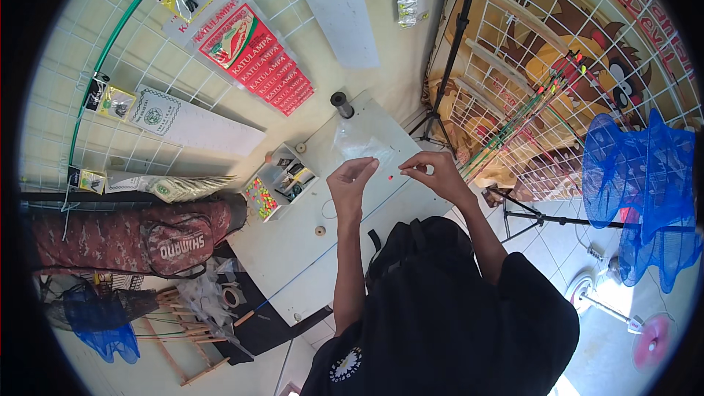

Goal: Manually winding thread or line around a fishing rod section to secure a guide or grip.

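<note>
Apparently the smallest thing sits at the centre of it all: a tiny red piece [391, 177], in the gap between the two hands, just off the right fingertips (whether it hangs from something or lies on the bench, I cannot tell). At its 9 o'clock, the left hand [350, 185] is raised with thumb and forefinger brought together; at its 3 o'clock, the right hand [438, 176] makes a similar loose pinch. Anything thin caught in either pinch is too fine to make out, so I cannot say whether they grasp it.

Beneath spreads the pale bench [293, 271]. Toward 11 o'clock lies a clear plastic bag [353, 138], with a dark cylinder [342, 104] just beyond. At 9, past the left hand, a compartmented box [282, 176] holds small bright pieces [260, 198]. Toward 8 rests a small round spool [320, 231], and a thin blue rod [315, 261] slants across the bench toward 7 or 8. A black bag [414, 246] sits near 6. Farther out, a reddish patterned bag [183, 238] lies between 8 and 9, and blue nets [642, 191] hang at 3.
</note>
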Demonstrator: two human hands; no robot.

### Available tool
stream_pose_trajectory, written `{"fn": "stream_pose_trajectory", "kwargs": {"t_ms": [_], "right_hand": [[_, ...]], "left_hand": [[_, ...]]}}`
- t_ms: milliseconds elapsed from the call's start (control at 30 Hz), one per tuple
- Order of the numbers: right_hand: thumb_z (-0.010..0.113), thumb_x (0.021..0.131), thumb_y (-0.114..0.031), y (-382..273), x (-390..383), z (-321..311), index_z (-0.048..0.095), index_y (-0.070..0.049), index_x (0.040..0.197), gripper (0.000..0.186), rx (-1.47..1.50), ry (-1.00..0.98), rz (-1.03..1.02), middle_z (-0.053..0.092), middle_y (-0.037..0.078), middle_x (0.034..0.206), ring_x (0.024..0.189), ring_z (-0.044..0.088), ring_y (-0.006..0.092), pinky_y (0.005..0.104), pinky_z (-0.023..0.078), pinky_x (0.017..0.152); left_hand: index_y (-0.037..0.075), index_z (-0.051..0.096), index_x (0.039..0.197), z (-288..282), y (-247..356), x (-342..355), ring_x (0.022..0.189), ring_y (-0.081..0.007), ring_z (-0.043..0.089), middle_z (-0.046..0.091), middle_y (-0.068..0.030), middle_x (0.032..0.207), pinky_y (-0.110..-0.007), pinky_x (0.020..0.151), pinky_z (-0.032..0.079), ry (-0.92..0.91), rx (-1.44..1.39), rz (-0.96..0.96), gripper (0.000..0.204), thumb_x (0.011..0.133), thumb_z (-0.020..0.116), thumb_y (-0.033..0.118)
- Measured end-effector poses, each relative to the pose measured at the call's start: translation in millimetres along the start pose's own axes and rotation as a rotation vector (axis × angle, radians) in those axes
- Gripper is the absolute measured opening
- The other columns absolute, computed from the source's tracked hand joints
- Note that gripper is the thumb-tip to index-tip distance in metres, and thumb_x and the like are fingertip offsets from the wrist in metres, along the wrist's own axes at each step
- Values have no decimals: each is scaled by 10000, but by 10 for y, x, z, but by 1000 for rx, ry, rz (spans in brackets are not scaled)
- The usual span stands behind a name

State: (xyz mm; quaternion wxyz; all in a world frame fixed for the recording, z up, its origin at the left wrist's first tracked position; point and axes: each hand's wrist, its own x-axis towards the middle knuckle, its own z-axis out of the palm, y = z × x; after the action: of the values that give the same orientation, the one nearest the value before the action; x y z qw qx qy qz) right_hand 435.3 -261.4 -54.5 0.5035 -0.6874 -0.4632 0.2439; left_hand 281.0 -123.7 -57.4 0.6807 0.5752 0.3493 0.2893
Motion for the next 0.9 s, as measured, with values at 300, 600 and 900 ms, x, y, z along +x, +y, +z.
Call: {"fn": "stream_pose_trajectory", "kwargs": {"t_ms": [300, 600, 900], "right_hand": [[700, 842, -113, 236, 11, -52, 730, -37, 927, 118, 69, -24, 72, 674, 25, 797, 681, 545, 63, 233, 433, 621], [660, 875, -151, 508, 12, -46, 688, -42, 935, 128, 210, -47, 157, 695, 1, 866, 677, 532, 35, 218, 435, 627], [647, 889, -158, 645, -6, -2, 607, -32, 900, 132, 348, -58, 169, 697, 46, 875, 788, 616, 82, 239, 469, 685]], "left_hand": [[13, 669, 1006, -110, 185, 11, 710, -42, 548, 688, -20, 816, -179, 681, 398, 126, -10, 87, 268, 776, 793, 73], [3, 668, 1018, -299, 262, 16, 722, -43, 548, 671, -14, 816, -185, 691, 420, 209, -39, 146, 269, 781, 784, 53], [4, 666, 1039, -514, 194, -60, 736, -47, 567, 679, -25, 821, -191, 706, 442, 278, 2, 179, 266, 798, 767, 47]]}}
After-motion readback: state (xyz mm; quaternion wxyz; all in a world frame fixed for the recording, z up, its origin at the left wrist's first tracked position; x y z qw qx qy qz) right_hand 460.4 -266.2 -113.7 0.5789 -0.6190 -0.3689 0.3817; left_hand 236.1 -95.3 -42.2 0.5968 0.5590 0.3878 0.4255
